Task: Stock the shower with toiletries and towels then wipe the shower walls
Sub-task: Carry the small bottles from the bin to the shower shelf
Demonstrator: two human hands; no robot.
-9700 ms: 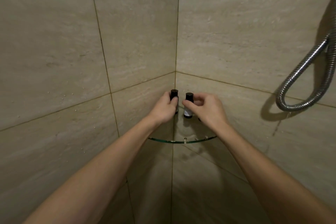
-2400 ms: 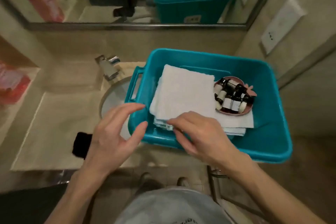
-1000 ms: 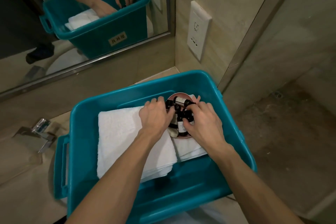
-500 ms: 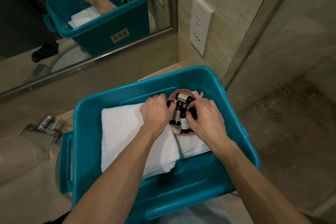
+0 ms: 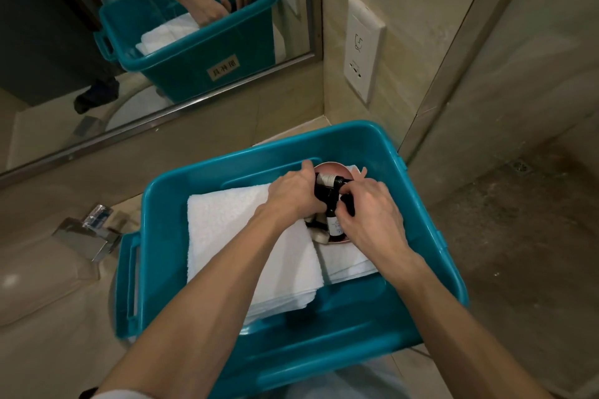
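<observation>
Inside bin (image 5: pixel 162 204), left hand (image 5: pixel 291 194), right hand (image 5: pixel 372 214) still gripping bottles (image 5: pixel 334 225)

Hands: two, left hand (image 5: pixel 291 194) and right hand (image 5: pixel 372 214) reaching in together.
Tub (image 5: pixel 340 327): one, sitting under both hands.
Towel stacks (image 5: pixel 233 236): two, lying beneath the wrists.
Dish (image 5: pixel 330 167): one, resting under the fingertips.
Small bottles (image 5: pixel 334 225): at least three showing between the hands, others hiding.
Faucet (image 5: pixel 87 236): one, standing left of the left forearm.
Wall socket (image 5: pixel 363 48): one, hanging beyond the right hand.
</observation>
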